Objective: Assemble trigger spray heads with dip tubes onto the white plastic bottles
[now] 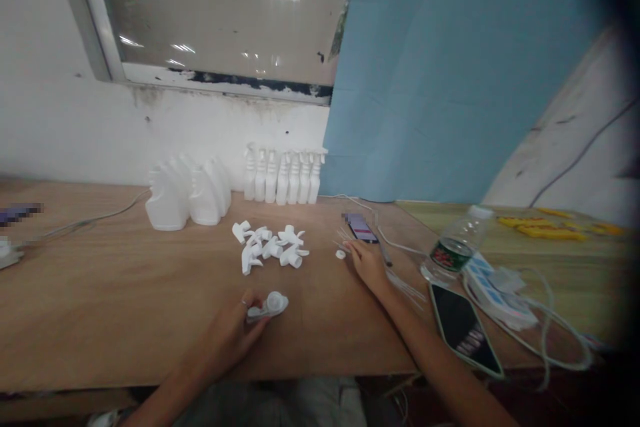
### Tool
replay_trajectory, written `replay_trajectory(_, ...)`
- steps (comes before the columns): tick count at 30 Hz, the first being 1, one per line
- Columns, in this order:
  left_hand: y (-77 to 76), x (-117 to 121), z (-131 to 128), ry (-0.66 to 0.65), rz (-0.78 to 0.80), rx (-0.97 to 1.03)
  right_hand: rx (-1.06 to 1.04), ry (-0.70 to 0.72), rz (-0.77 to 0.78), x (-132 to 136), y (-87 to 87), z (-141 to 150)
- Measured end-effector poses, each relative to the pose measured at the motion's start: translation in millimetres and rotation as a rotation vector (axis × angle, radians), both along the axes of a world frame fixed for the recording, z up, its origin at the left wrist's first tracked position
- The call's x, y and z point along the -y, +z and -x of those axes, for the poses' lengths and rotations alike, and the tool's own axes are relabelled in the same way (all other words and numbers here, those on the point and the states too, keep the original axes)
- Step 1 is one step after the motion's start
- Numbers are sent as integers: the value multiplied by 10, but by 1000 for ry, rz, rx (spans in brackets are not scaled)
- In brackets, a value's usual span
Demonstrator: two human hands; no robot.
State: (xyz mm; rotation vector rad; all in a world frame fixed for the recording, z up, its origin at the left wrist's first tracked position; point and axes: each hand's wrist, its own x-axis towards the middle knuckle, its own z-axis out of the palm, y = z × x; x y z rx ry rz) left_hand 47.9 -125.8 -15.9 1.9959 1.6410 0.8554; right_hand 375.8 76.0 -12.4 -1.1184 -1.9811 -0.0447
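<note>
While the left hand [239,325] grips a sprayer [274,304], the right [368,264] touches tubes [407,289], grip unclear.

A white spray head [274,305] points collar-up — thin pale tubes [407,289] lie rightward.

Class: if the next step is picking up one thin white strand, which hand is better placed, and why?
Probably the right hand: it is at the thin white strands, though whether it pinches one is unclear. The left hand holds a white spray head, away from them.
</note>
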Motion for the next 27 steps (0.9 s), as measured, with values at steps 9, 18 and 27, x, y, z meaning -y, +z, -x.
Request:
replay_trajectory(9, 45, 88, -41, -170, -85, 8, -121, 131, -155, 894, 234, 572)
replay_trajectory(18, 23, 65, -50, -216, -147, -11, 180, 623, 118, 1494, 109, 1104)
replay_trajectory(27, 20, 70, -65, -182, -131, 1, 117, 537, 272, 1527, 19, 1061)
